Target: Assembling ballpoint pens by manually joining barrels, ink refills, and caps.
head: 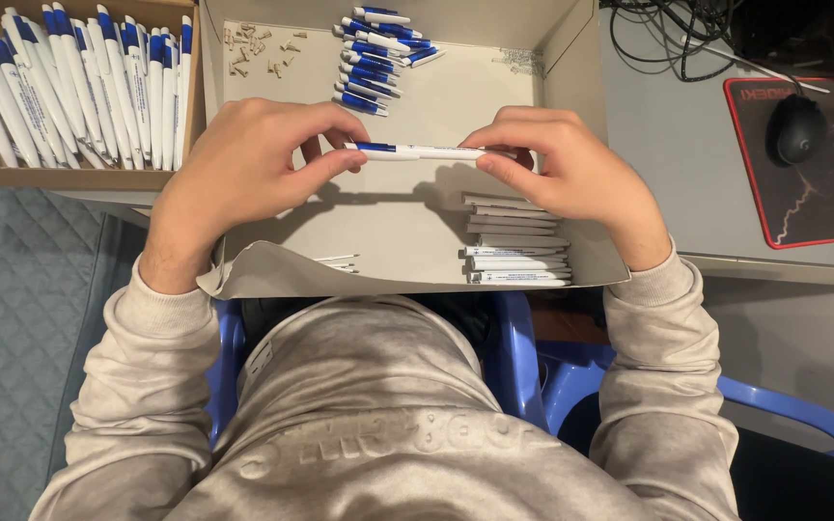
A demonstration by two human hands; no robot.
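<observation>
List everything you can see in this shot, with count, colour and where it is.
Pen: one, white and blue, held level between both hands.
Assembled pens: many, white and blue, box at top left.
Blue pen parts: a pile, top of the open cardboard box.
White barrels: a stack, box's lower right.
Small tan parts: several, box's top left.
Computer mouse: one, black, on a black and red mouse pad.
Cables: black, top right.
Chair: blue, below.
Left hand: grips pen's blue end.
Right hand: grips white end.
</observation>
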